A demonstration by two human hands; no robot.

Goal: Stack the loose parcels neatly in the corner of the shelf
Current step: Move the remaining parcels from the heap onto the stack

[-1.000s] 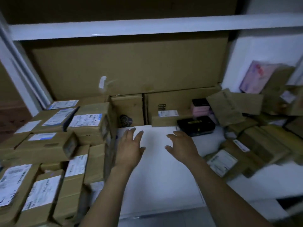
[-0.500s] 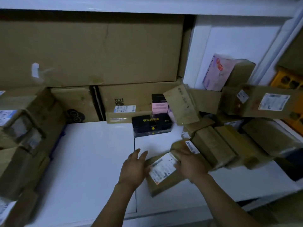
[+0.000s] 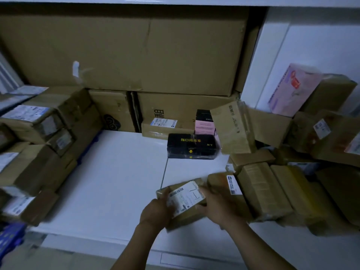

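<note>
Hands grip one small brown cardboard parcel (image 3: 185, 197) with a white paper label on top. The left hand (image 3: 155, 213) holds its left end, with the fingers curled round the side and the thumb on the label. The right hand (image 3: 220, 209) holds its right end the same way, fingers wrapped round the edge. The parcel is near the front edge of the flat white shelf (image 3: 116, 182), a bit right of the middle. I cannot tell if it rests on the shelf or is lifted a little.

Just beside the parcel, along the right edge of the shelf, lies a messy pile of brown cardboard parcels (image 3: 272, 191), many of them tilted. A pale pink packet (image 3: 290, 90) leans at the top of that pile, by the white wall.

At the left edge sits a stack of brown cardboard parcels (image 3: 48, 133) with white labels, reaching to the back left corner.

A shiny black box with yellow writing (image 3: 191, 146) lies near the back edge, well apart from the hands. A pink and black box (image 3: 204, 123) stands just behind it. Big brown cardboard boxes (image 3: 136, 55) fill the back of the shelf.
</note>
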